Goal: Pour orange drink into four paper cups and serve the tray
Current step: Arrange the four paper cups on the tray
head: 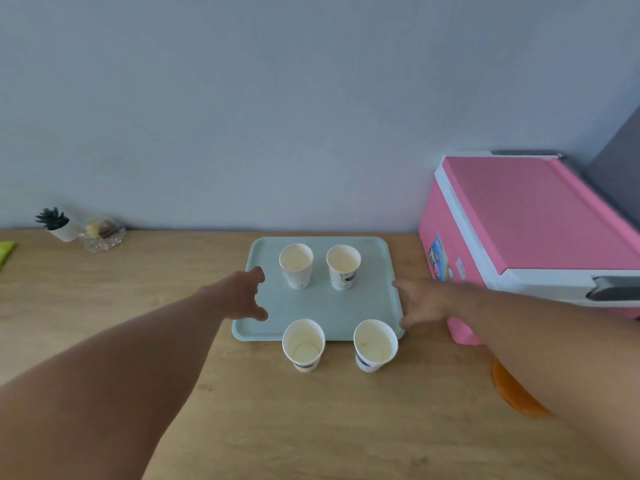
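Reaching out over the wooden table [242,410], I have my left hand [244,296] at the left edge of the pale green tray [322,306], fingers spread and loose, gripping nothing, the thumb over the tray's rim. My right hand [420,301] is at the tray's right edge, fingers likewise relaxed and apart, touching or just beside the rim (I cannot tell which). Four paper cups stand upright: the far left cup [296,265] and far right cup [343,267] sit on the tray's back half, while the near left cup [303,344] and near right cup [375,344] stand at its front edge. All four look pale inside; I cannot tell whether they hold any drink. An orange thing [516,393] shows beneath my right forearm. A pink cooler [526,223] stands to the right, and a small potted plant [57,223] and a glass dish [102,235] sit far left by the wall.
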`<move>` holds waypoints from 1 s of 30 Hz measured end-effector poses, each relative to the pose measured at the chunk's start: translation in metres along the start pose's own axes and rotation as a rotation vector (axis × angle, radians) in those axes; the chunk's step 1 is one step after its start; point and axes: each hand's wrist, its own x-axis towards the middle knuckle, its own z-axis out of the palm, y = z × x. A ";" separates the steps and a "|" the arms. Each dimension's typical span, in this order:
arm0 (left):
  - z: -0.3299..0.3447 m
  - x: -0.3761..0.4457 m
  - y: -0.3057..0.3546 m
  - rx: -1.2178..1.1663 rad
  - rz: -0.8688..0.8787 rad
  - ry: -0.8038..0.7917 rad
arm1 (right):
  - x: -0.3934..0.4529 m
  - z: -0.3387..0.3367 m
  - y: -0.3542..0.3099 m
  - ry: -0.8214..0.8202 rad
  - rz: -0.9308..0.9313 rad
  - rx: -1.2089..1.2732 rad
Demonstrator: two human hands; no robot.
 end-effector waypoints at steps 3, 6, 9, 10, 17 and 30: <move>0.008 -0.010 -0.002 0.006 0.034 -0.056 | -0.019 0.011 -0.009 -0.018 0.031 0.015; 0.018 -0.021 0.000 -0.026 0.112 -0.091 | -0.041 0.025 -0.020 0.001 0.048 0.066; 0.031 -0.034 0.007 -0.072 0.204 -0.121 | -0.056 0.041 -0.029 0.006 0.042 0.168; 0.036 -0.038 0.010 -0.098 0.222 -0.124 | -0.060 0.045 -0.033 0.018 0.047 0.203; 0.070 -0.059 0.031 -0.230 0.324 -0.021 | -0.074 0.079 -0.064 0.180 -0.001 0.322; 0.042 -0.062 0.029 -0.237 0.220 0.159 | -0.064 0.024 -0.090 0.242 -0.031 0.280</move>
